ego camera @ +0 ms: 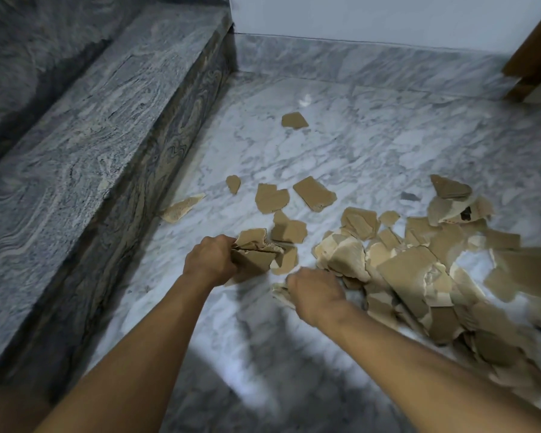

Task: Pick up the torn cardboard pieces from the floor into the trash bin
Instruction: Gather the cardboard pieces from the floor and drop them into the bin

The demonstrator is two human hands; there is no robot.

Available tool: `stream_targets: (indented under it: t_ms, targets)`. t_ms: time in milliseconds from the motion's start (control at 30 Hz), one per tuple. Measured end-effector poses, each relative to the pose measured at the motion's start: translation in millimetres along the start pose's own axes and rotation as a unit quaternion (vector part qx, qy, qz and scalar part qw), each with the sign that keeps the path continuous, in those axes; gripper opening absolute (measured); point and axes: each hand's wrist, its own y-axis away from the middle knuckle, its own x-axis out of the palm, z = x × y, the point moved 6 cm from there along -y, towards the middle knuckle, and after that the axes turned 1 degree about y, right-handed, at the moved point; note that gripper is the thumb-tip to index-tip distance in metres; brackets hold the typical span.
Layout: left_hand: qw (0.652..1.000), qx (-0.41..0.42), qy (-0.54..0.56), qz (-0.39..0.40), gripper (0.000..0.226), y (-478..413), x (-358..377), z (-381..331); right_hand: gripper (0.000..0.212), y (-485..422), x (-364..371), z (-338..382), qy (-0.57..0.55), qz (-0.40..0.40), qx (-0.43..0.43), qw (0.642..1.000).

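Head view: left hand (210, 260) grips a bunch of torn brown cardboard pieces (255, 253). Right hand (316, 296) closes on a pale scrap (281, 293) at the edge of the big cardboard pile (419, 276) on the white marble floor (341, 151), beside the grey granite step (107, 120).

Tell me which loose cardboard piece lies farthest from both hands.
The lone cardboard scrap up near the back wall. It sits by itself on bare marble floor, well beyond the scattered pieces in front of the left hand and right hand.
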Motion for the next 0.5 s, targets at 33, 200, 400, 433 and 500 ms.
stream_targets:
  t_ms: [33, 200, 400, 433, 500]
  targets:
    - [1.0, 0.005, -0.003, 0.018, 0.018, -2.5, -1.8, 0.3, 0.033, -1.6, -3.4, -10.2, -0.041, 0.02, 0.018, 0.999]
    - [0.981, 0.035, -0.08, 0.175, 0.033, -15.8, -19.6, -3.5, 0.041, -9.6, -12.5, -56.4, -0.112, 0.073, 0.039, 0.99]
    - [0.967, 0.133, -0.141, 0.165, 0.049, -17.5, 9.0, -54.9, 0.09, -16.1, 31.2, -52.0, -0.043, 0.061, 0.041, 0.996]
    - [0.967, 0.143, -0.141, 0.158, 0.063, -21.2, 14.9, -63.0, 0.091, -18.1, 33.1, -53.8, -0.056, 0.052, 0.045, 0.996]
    - [0.965, 0.151, -0.139, 0.165, 0.091, -29.3, 24.2, -73.6, 0.081, -17.4, 28.7, -56.8, -0.059, 0.022, 0.049, 0.997]
